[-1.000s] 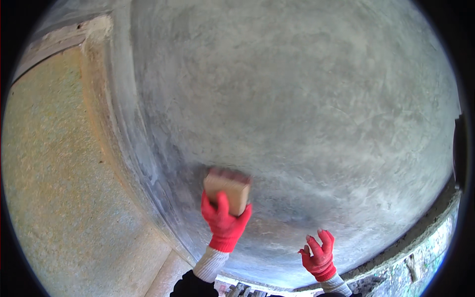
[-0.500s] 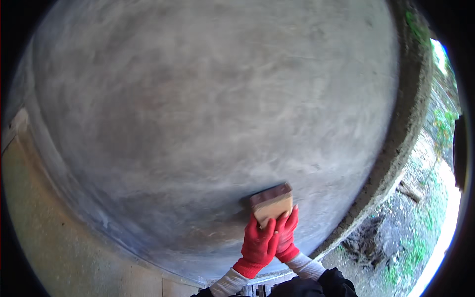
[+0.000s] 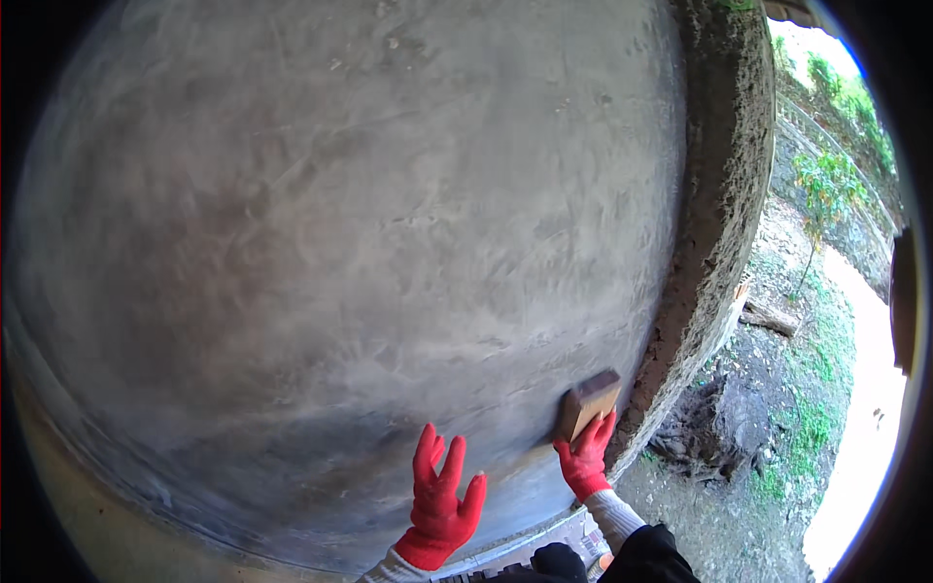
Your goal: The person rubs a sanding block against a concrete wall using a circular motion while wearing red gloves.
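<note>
The red-gloved right hand [image 3: 586,462] has its grip closed on the near end of a two-tone block [image 3: 591,402] just left of the rough concrete edge [image 3: 714,214], seemingly holding the tan side so that the dark side faces the grey wall [image 3: 389,243]. The red-gloved left hand [image 3: 442,500], farther left of that edge, has its grip spread wide around nothing, perhaps because one hand suffices there. No brand, label or writing is legible on the block.
</note>
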The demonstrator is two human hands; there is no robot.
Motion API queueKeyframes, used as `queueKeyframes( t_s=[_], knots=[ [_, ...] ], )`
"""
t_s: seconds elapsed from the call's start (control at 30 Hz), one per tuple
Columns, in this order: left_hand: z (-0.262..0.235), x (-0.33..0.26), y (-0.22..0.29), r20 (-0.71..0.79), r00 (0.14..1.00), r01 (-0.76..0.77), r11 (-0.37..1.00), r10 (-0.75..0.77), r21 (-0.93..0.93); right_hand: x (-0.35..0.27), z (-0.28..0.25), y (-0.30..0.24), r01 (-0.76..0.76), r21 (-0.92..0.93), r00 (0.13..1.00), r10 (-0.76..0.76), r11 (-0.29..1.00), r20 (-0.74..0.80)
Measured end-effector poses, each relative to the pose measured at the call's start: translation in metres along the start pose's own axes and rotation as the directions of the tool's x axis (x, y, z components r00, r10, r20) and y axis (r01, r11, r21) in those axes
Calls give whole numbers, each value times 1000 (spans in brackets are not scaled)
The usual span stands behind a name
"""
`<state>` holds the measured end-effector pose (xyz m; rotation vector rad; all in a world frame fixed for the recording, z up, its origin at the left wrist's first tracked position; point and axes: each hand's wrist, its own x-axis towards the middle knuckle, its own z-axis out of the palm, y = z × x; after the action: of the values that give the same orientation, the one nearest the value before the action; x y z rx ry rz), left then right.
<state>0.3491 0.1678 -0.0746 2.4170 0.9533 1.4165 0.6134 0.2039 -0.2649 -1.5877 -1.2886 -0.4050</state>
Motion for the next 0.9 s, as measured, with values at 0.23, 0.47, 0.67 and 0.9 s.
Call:
queueKeyframes(
  t_s=[0.23,0.47,0.67,0.9],
  knots=[
    [-15,-11,-13,54,994,95,991,-100,96,148,-58,-43,37,14,967,-33,999,-254],
    [-22,-11,1,32,984,170,983,-173,65,117,-43,-24,106,-88,961,-125,991,-249],
    [-23,-15,-2,42,979,196,980,-198,34,-21,-1,59,96,-48,995,-97,994,-27],
    [-29,-15,-3,22,964,263,963,-264,50,184,-81,-32,109,-26,943,-112,994,-312]
  ],
)
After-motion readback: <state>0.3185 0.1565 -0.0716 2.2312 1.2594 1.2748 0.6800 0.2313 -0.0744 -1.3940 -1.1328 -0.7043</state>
